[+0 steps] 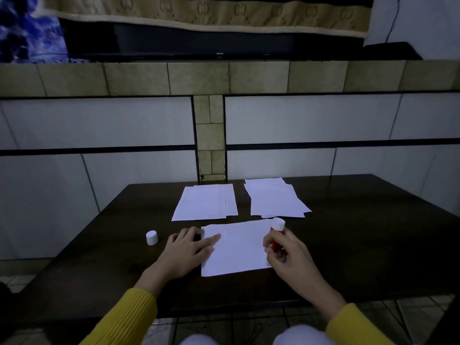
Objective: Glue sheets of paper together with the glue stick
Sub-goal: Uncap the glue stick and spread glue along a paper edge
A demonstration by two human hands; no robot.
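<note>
While the left hand (190, 247) lies flat with straight fingers, its fingertips press the left edge of a white sheet of paper (237, 247) that lies on the dark counter (373, 245). The right hand (286, 255) has its grip curled round a red glue stick (276, 236), pinching the barrel between thumb and fingers. The glue stick stands tilted at the right edge of the sheet, white end uppermost, near the sheet's far right corner. Any label on the barrel is too small and blurred to read.

A white cap (151, 237) stands upright on the counter, left of the left hand and apart from it.

Two stacks of white paper lie farther back on the counter. The left paper stack (205, 202) holds overlapping sheets, roughly squared. The right paper stack (273, 197) is fanned, its sheets skewed against each other; its near edge lies just beyond the glue stick.

Both forearms wear yellow ribbed sleeves (129, 317).

Beyond the counter stands a tiled wall (99, 120). Above it hangs a beige fabric border (199, 13) with a repeated interlocked double-C motif.
</note>
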